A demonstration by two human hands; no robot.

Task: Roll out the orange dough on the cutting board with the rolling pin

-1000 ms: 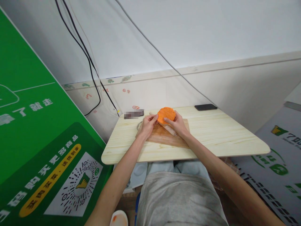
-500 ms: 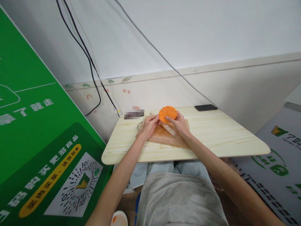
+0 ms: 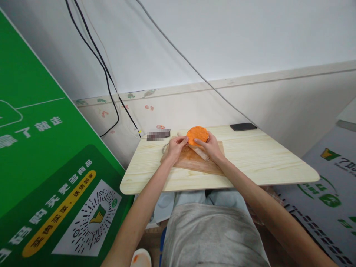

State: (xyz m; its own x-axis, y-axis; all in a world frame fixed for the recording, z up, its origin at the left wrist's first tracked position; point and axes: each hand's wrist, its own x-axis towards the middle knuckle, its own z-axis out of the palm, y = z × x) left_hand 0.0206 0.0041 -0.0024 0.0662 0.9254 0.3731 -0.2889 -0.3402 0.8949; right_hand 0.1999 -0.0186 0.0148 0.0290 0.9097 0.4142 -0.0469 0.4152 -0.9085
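A flat round disc of orange dough (image 3: 197, 134) is held up over a brown wooden board (image 3: 191, 161) on a pale wooden table (image 3: 250, 159). My left hand (image 3: 175, 147) pinches the disc's left edge. My right hand (image 3: 210, 146) grips its right edge, fingers on the near face. A wooden rolling pin (image 3: 199, 152) lies on the board just beneath the disc, partly hidden by my right hand.
A black phone (image 3: 243, 127) lies at the table's far right corner. A small dark object (image 3: 158, 134) sits at the far left edge. A large green printed panel (image 3: 41, 167) leans at the left, with black cables (image 3: 105, 74) on the wall behind.
The orange disc has shifted slightly between my fingers, my hands moving a little around its rim. Everything else stays where it was.
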